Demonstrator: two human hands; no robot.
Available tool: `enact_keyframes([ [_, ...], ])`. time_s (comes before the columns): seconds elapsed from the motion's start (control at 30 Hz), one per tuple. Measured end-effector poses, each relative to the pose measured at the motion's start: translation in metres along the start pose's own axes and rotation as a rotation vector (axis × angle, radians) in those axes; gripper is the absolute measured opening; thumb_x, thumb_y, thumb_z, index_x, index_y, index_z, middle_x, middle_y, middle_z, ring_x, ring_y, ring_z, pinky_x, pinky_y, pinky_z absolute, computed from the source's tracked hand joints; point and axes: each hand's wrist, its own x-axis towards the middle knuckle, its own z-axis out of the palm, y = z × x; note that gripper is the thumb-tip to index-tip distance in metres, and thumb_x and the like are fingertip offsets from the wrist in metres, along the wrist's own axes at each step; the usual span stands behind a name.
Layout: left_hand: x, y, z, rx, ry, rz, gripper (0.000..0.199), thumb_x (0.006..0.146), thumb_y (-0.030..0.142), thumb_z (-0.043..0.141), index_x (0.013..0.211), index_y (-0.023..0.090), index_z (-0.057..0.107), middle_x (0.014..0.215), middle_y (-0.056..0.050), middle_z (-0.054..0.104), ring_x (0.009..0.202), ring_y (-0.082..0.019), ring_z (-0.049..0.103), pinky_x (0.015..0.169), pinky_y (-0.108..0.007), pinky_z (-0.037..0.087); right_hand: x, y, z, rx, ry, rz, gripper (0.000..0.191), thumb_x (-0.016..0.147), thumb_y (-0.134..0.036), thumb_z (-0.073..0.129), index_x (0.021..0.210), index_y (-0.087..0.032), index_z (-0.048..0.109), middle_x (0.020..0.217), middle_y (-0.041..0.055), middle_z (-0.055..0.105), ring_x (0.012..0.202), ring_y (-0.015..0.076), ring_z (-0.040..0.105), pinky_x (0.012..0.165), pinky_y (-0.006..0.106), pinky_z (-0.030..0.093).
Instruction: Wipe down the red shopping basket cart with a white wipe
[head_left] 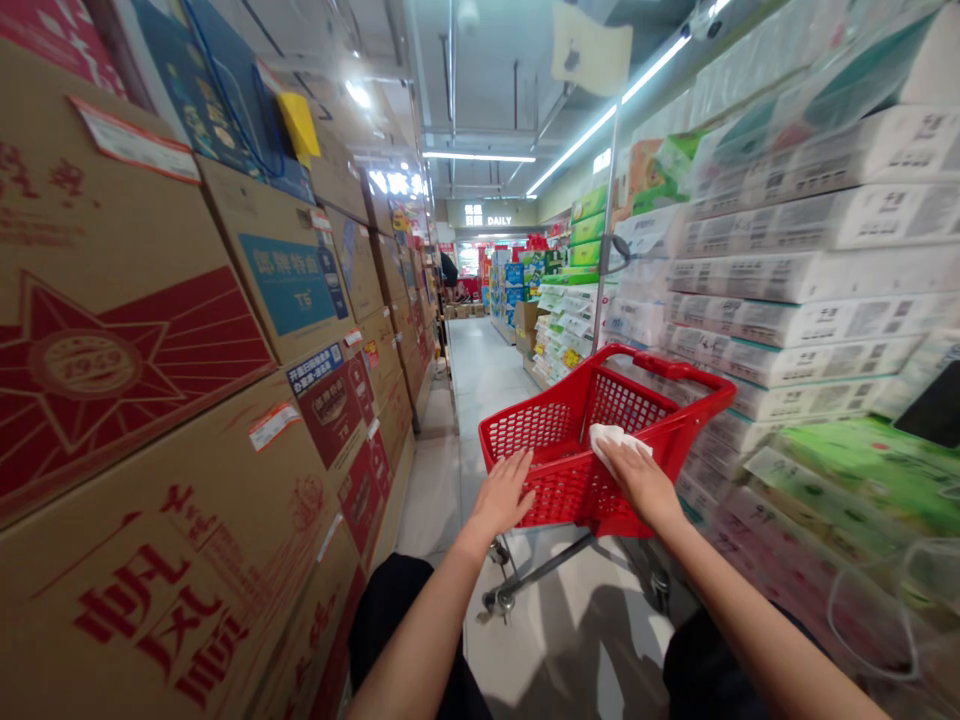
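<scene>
A red plastic shopping cart (559,490) with a lattice basket stands sideways in front of me, on a grey metal frame with casters. My right hand (637,480) presses a white cloth (611,437) against the basket's near top rim, fingers laid over it. The part of the cloth under the palm is hidden. Toward the cart's left end, my left hand (506,492) rests at the near rim with its fingers stretched out and nothing in them. The cart's handle (675,370) is at the upper right, apart from both hands.
Stacked cardboard boxes (300,480) wall the left side. White tissue packs (795,270) are piled high on the right, with green packs (847,450) lower down. A tiled aisle (480,355) runs ahead between shelves. A dark flat device (934,405) shows at the right edge.
</scene>
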Motion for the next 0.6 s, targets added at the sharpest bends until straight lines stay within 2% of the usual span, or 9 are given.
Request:
enact_keyframes([
  [0.1, 0.000, 0.008, 0.008, 0.056, 0.031, -0.073, 0.079, 0.093, 0.039, 0.053, 0.161, 0.011, 0.026, 0.166, -0.018, 0.033, 0.153, -0.029, 0.034, 0.128, -0.048, 0.023, 0.002, -0.011, 0.006, -0.004, 0.004, 0.054, 0.078, 0.091, -0.001, 0.038, 0.164, -0.023, 0.026, 0.154, 0.0092, 0.053, 0.141, 0.0241, 0.051, 0.120, 0.047, 0.041],
  [0.2, 0.003, 0.023, 0.017, 0.108, 0.045, -0.104, 0.090, 0.085, 0.037, 0.061, 0.162, 0.010, 0.023, 0.166, -0.020, 0.032, 0.152, -0.033, 0.034, 0.127, -0.051, 0.024, 0.005, -0.053, 0.011, 0.025, 0.003, 0.059, 0.076, 0.091, -0.002, 0.040, 0.164, -0.023, 0.029, 0.153, 0.0094, 0.053, 0.140, 0.0256, 0.052, 0.118, 0.046, 0.044],
  [0.3, 0.004, 0.037, 0.022, 0.164, 0.061, -0.138, 0.095, 0.083, 0.032, 0.061, 0.163, 0.010, 0.015, 0.165, -0.022, 0.033, 0.151, -0.035, 0.036, 0.125, -0.052, 0.026, 0.005, -0.097, 0.012, 0.086, 0.003, 0.010, 0.074, 0.091, -0.003, 0.042, 0.162, -0.022, 0.032, 0.156, 0.0092, 0.051, 0.141, 0.0257, 0.051, 0.119, 0.045, 0.044],
  [0.37, 0.001, 0.046, 0.023, 0.200, 0.075, -0.170, 0.098, 0.082, 0.026, 0.060, 0.164, 0.008, 0.010, 0.164, -0.024, 0.034, 0.149, -0.036, 0.039, 0.124, -0.052, 0.027, 0.001, -0.116, 0.008, 0.141, 0.008, -0.029, 0.073, 0.092, -0.004, 0.043, 0.162, -0.021, 0.033, 0.158, 0.0093, 0.047, 0.143, 0.0255, 0.049, 0.120, 0.046, 0.042],
  [0.47, -0.007, 0.055, 0.021, 0.212, 0.081, -0.190, 0.100, 0.081, 0.022, 0.059, 0.164, 0.009, 0.006, 0.163, -0.024, 0.036, 0.143, -0.036, 0.047, 0.121, -0.052, 0.031, -0.006, -0.117, -0.001, 0.229, 0.009, -0.120, 0.075, 0.093, -0.005, 0.041, 0.164, -0.023, 0.026, 0.162, 0.0084, 0.042, 0.148, 0.0229, 0.042, 0.122, 0.047, 0.038],
  [0.53, -0.015, 0.056, 0.016, 0.181, 0.072, -0.152, 0.097, 0.084, 0.023, 0.058, 0.165, 0.010, 0.007, 0.163, -0.022, 0.036, 0.142, -0.035, 0.048, 0.121, -0.050, 0.032, -0.011, -0.101, -0.008, 0.268, -0.012, -0.178, 0.076, 0.094, -0.005, 0.038, 0.165, -0.024, 0.020, 0.163, 0.0076, 0.039, 0.150, 0.0206, 0.039, 0.125, 0.048, 0.034],
  [0.6, -0.024, 0.051, 0.008, 0.114, 0.061, -0.064, 0.092, 0.088, 0.024, 0.055, 0.166, 0.013, 0.007, 0.165, -0.018, 0.035, 0.146, -0.032, 0.045, 0.122, -0.047, 0.032, -0.016, -0.078, -0.012, 0.268, -0.021, -0.160, 0.075, 0.095, -0.006, 0.037, 0.166, -0.025, 0.018, 0.163, 0.0075, 0.039, 0.150, 0.0203, 0.038, 0.125, 0.049, 0.033],
])
